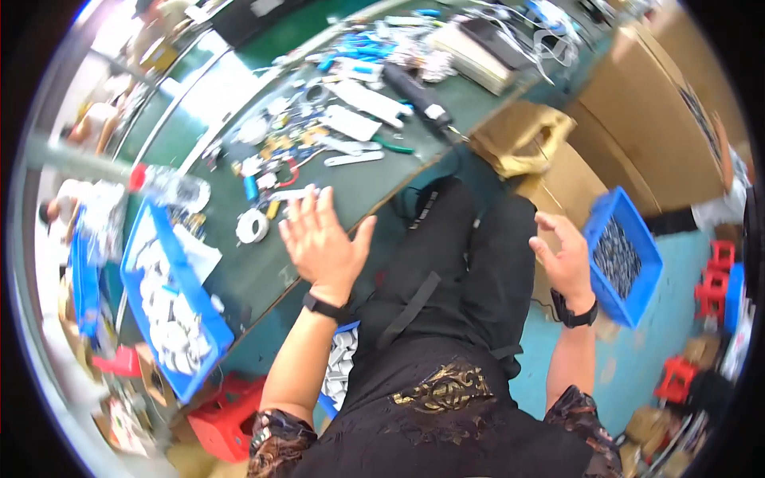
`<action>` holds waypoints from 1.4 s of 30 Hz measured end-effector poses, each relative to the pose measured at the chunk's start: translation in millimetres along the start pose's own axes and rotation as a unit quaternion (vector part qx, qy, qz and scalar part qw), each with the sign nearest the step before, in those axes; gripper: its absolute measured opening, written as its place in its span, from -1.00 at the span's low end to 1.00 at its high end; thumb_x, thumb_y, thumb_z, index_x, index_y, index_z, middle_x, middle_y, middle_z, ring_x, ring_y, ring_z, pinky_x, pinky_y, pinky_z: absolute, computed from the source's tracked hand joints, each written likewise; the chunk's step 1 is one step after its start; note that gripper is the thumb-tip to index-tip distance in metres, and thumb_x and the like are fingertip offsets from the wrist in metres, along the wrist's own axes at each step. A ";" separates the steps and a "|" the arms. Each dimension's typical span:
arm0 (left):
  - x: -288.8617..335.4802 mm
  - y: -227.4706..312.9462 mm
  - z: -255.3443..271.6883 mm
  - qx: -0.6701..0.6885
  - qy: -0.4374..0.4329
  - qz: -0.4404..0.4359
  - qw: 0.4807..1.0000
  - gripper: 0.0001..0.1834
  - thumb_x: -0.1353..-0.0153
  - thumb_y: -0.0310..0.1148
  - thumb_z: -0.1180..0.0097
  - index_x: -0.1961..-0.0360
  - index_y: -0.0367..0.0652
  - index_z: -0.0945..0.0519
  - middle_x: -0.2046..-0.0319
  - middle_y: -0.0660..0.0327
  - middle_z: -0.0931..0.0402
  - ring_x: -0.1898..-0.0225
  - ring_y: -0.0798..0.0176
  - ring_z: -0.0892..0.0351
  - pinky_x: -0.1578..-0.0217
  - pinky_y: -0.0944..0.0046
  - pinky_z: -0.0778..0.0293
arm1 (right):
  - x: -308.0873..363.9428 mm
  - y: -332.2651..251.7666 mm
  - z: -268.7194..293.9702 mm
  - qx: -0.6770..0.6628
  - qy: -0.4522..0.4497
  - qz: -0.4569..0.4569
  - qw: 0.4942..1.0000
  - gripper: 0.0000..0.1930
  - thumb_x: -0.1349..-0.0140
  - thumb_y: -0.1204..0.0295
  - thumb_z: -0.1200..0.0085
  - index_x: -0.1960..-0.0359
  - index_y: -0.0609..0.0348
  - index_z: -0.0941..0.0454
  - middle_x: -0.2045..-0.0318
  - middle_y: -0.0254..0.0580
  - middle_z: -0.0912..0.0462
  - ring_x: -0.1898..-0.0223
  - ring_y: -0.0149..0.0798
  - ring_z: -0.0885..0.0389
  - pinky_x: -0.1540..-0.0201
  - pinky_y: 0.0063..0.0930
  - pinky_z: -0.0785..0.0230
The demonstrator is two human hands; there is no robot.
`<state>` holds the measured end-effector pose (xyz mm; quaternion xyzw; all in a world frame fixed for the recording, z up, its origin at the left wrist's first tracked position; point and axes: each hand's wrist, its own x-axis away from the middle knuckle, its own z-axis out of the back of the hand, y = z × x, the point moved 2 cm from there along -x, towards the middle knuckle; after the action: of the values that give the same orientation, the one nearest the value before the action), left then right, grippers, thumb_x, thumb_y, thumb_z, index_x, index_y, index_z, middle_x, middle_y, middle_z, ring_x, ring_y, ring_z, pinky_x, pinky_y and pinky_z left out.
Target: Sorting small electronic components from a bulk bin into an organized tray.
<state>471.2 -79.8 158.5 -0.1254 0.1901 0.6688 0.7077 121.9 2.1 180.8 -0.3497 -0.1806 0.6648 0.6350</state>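
Note:
My left hand (323, 243) is spread over the front edge of the green worktable (275, 271), its fingers stretched out and nothing in it. Just beyond its fingertips lie a thin white strip (291, 193) and a white ring-shaped roll (252, 226); I cannot tell whether the fingertips touch the strip. My right hand (566, 259) hangs in the air to the right of my knee, thumb and fingers apart, holding nothing. Nearest to it is a blue crate (649, 267) of small dark parts. Farther up the table lie a black electric screwdriver (414, 92) and white plastic housings (351, 123).
A blue bin (211, 334) of white parts stands at the left, near a clear plastic bottle (175, 187). Blue cylinders (358, 56) and loose parts cover the table's far side. At the right are a yellow bag (522, 139), large cardboard boxes (637, 119) and red stools (677, 378).

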 end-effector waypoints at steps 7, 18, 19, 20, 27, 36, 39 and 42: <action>6.0 -4.4 -6.8 0.018 0.036 -0.002 0.999 -0.12 -0.01 0.27 -0.21 -0.19 -0.17 -0.42 -0.22 0.07 -0.39 -0.33 -0.04 -0.23 -0.28 -0.23 -0.09 | -36.9 42.6 -18.0 -0.032 -0.002 0.058 0.998 -0.75 -0.33 0.37 -0.06 0.09 0.29 -0.61 0.32 -0.04 -0.69 0.26 -0.15 -0.67 0.14 -0.40 -0.49; 7.2 -0.5 -1.2 -0.010 0.048 0.022 0.999 -0.12 0.05 0.28 -0.27 -0.18 -0.11 -0.45 -0.20 0.13 -0.41 -0.32 0.06 -0.26 -0.29 -0.19 -0.10 | -111.4 110.9 -9.7 0.112 0.019 0.113 0.987 -0.55 -0.11 0.43 -0.23 -0.06 0.25 -0.50 -0.15 0.01 -0.50 -0.18 -0.13 -0.47 -0.21 -0.31 -0.32; 6.2 0.9 -1.7 -0.011 0.041 0.022 0.999 -0.12 0.05 0.28 -0.27 -0.17 -0.11 -0.45 -0.20 0.13 -0.41 -0.32 0.06 -0.26 -0.29 -0.19 -0.10 | -116.6 105.4 -22.3 0.023 -0.062 0.087 0.994 -0.55 -0.11 0.42 -0.25 -0.07 0.25 -0.51 -0.13 0.04 -0.53 -0.18 -0.11 -0.50 -0.21 -0.30 -0.34; 7.0 -0.3 -1.9 -0.017 0.039 0.025 0.999 -0.12 0.05 0.29 -0.27 -0.17 -0.11 -0.45 -0.20 0.13 -0.41 -0.33 0.06 -0.25 -0.30 -0.19 -0.09 | -118.6 80.3 -39.6 -0.026 -0.132 0.022 0.991 -0.56 -0.13 0.39 -0.26 -0.05 0.28 -0.51 -0.03 0.03 -0.59 -0.08 -0.13 -0.56 -0.14 -0.33 -0.39; 8.8 -1.9 2.9 0.046 0.049 -0.002 0.998 -0.10 -0.02 0.35 -0.15 -0.21 -0.14 -0.43 -0.22 0.11 -0.40 -0.34 0.00 -0.24 -0.31 -0.14 -0.08 | -135.6 69.5 -149.7 -0.195 -0.267 -0.012 0.944 -0.65 -0.28 0.26 -0.19 0.09 0.31 -0.56 0.29 -0.31 -0.65 0.27 -0.43 -0.54 0.15 -0.44 -0.42; 9.0 -11.1 13.8 0.158 0.074 -0.030 0.984 -0.14 -0.15 0.37 0.01 -0.13 -0.25 -0.48 -0.16 0.03 -0.46 -0.30 -0.20 -0.28 -0.28 -0.08 -0.16 | -134.1 73.0 -103.9 -0.001 -0.099 -0.032 0.995 -0.54 -0.16 0.19 -0.23 0.02 0.29 -0.57 0.17 0.10 -0.65 0.19 0.03 -0.65 0.12 -0.21 -0.48; 6.3 -13.6 12.2 0.191 0.082 -0.036 0.978 -0.16 -0.07 0.37 -0.10 -0.06 -0.22 -0.53 -0.09 0.04 -0.51 -0.27 -0.14 -0.35 -0.24 -0.09 -0.22 | -119.1 42.4 -61.3 -0.001 -0.166 -0.045 0.985 -0.62 -0.11 0.33 -0.30 0.13 0.36 -0.58 0.29 -0.06 -0.68 0.29 -0.21 -0.67 0.19 -0.39 -0.53; 3.9 -17.2 15.3 0.221 0.073 -0.038 0.972 -0.23 0.00 0.33 -0.20 0.06 -0.18 -0.60 0.00 0.10 -0.58 -0.18 -0.08 -0.46 -0.16 0.00 -0.34 | -128.6 -14.9 -36.6 -0.075 -0.179 -0.056 0.979 -0.65 -0.10 0.41 -0.30 0.11 0.34 -0.59 0.32 -0.13 -0.67 0.32 -0.31 -0.65 0.22 -0.47 -0.50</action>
<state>490.0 -71.0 169.2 -0.0210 0.3794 0.5722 0.7268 151.5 -128.3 196.0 -0.2608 -0.3603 0.6646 0.6004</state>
